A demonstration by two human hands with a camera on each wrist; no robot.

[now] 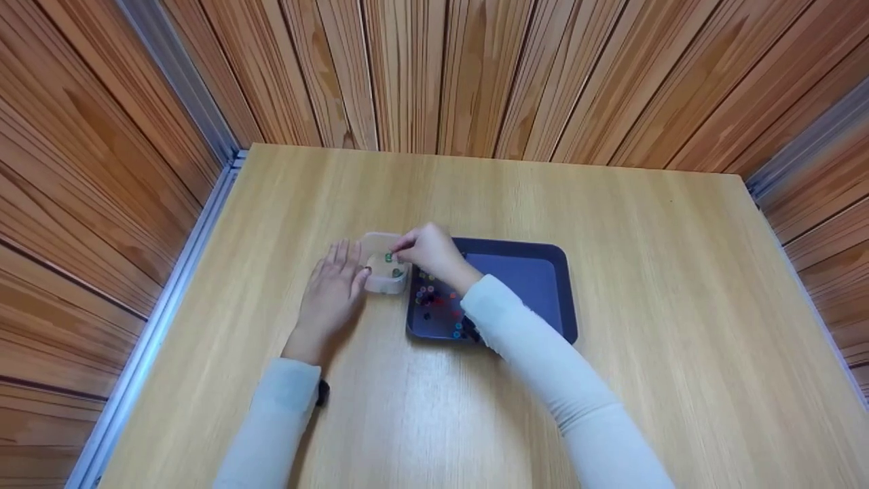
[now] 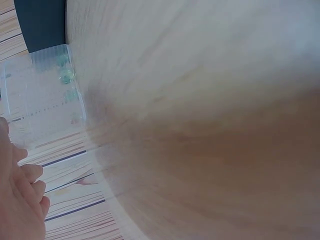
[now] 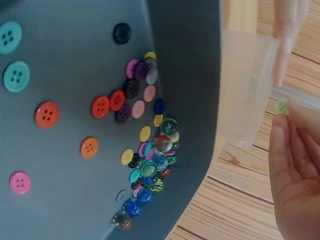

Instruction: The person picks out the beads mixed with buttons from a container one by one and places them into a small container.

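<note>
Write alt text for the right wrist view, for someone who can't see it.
The right hand pinches a translucent green marble by a clear plastic container, with part of the left hand close by. Beside the container, a dark blue-gray tray holds scattered colorful buttons, with glass marbles and more buttons clustered along one side.

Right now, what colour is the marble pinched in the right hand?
Light green; the marble shows best in the right wrist view.

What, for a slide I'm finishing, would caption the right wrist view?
Right hand pinches a green marble by a translucent box; buttons and marbles lie in a dark tray.
</note>
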